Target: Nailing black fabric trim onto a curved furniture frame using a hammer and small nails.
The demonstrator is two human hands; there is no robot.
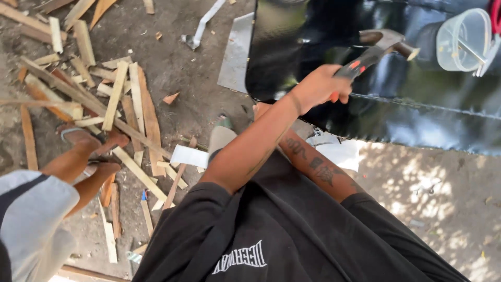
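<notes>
Left hand [319,86] clenched on hammer [378,47], long axis up-right, head far end; right hand hidden

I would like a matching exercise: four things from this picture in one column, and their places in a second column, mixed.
Things:
1. hammer
2. plastic cup
3. wood scraps
4. black sheet

Places:
A. scattered on the ground, left side
B. top right corner
C. spread out under the raised hammer
D. gripped in the left hand

Pairs: 1-D, 2-B, 3-A, 4-C
</notes>
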